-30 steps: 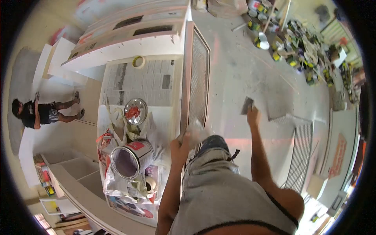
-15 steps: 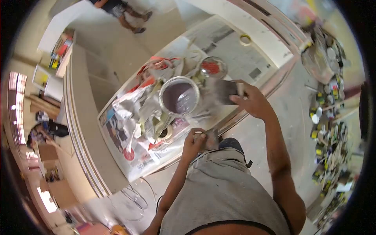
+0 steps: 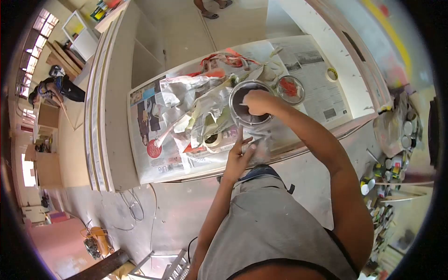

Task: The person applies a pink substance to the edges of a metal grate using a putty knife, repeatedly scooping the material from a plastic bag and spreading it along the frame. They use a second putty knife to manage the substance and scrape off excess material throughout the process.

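Observation:
My right hand is inside the mouth of a round can of dark grey material. Its fingers are closed, and the tool they hold is mostly hidden. Just below the can, my left hand grips a flat, blurred plate, one finger stretched up by the can's rim. Right of the can lies a round lid with red material on it. Crumpled masking paper and a tape roll lie to the left on newspaper.
Another yellow tape roll sits at the right on the papered surface. White panels flank it. A person's feet show at the top, another person at far left. Many cans crowd the right, a cable lower left.
My right hand has gone from beside the can into its mouth; the dark flat tool it held is now mostly hidden. My left hand has moved closer to the can. The view has turned.

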Motion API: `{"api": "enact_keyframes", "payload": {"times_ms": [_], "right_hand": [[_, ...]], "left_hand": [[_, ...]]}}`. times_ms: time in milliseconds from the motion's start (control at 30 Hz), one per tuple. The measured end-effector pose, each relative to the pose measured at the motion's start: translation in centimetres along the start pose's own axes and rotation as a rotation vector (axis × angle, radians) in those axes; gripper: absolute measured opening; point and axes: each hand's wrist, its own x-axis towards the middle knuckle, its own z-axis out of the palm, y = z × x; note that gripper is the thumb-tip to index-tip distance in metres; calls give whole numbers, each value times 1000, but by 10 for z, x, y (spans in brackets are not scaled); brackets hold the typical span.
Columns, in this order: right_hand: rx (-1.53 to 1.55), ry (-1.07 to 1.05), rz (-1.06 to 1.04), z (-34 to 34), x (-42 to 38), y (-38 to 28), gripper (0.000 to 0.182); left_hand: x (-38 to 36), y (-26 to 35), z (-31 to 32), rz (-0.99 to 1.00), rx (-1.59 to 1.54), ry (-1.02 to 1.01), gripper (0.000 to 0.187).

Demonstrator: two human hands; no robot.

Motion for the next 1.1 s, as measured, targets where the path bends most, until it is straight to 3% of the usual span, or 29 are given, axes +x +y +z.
{"api": "enact_keyframes", "payload": {"times_ms": [67,200,267,400,467,600,733,800,933,1000,1100], "right_hand": [[90,69,39,-22,-17,1,21],[208,235,131,-76,-75,-2,23],[364,326,52,-93,-95,-6,21],[484,249,79,-79,-98,5,22],[565,317,61,-54,-96,17,23],[533,497,-72,-25,-82,23,26],[458,491,-111,-22,-68,7,30],[675,528,-194,-24,-65,1,29],[770,474,-141,-32,-62,-1,29],[1125,522,-144,-39,-66,1,30],[1260,636,-265,-53,-81,4,23]], "left_hand": [[-3,1,-4,9,-67,43,75],[-21,-1,-31,-287,-316,67,55],[-19,-7,-38,-260,-466,313,50],[-19,8,-47,-176,-781,426,45],[-19,14,-51,-156,-947,398,47],[-15,24,-56,-143,-860,423,46],[-12,25,-56,-130,-816,448,45],[-12,25,-53,-108,-801,513,43],[-8,29,-52,-64,-795,531,39],[-1,37,-52,-55,-794,551,37],[12,51,-47,-54,-820,551,36]]}}
